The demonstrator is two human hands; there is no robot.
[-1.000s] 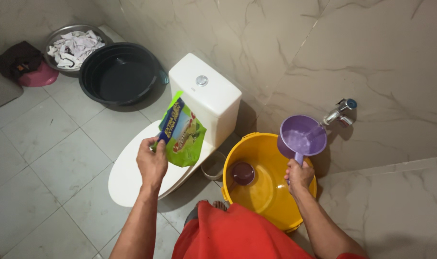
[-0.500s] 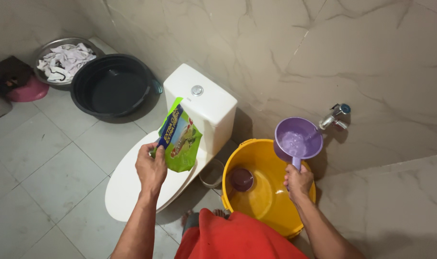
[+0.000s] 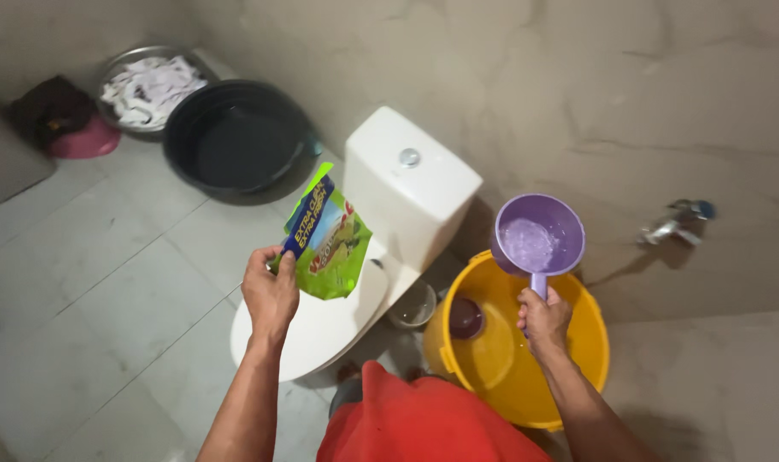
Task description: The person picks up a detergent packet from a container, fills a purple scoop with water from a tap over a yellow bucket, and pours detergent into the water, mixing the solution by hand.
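My left hand (image 3: pixel 271 291) grips a green and blue detergent pouch (image 3: pixel 327 233) by its lower corner, held upright over the closed white toilet lid (image 3: pixel 321 321). My right hand (image 3: pixel 542 320) holds the handle of a purple water dipper (image 3: pixel 539 235) with water in it, raised above a yellow bucket (image 3: pixel 578 342). The dipper is away from the wall tap (image 3: pixel 673 225), to its left. Inside the bucket sits a small dark round cup (image 3: pixel 464 316) and shallow water.
A white toilet tank (image 3: pixel 411 188) stands against the marble wall. A black basin (image 3: pixel 240 141), a metal bowl of white cloths (image 3: pixel 150 81) and a pink bowl (image 3: pixel 83 139) with dark cloth sit at the back left on the grey tiled floor. My red garment (image 3: pixel 424 419) fills the bottom.
The dipper has come away from the tap, moving left over the bucket. The view has shifted left and blurred; the pouch stays held in the same pose.
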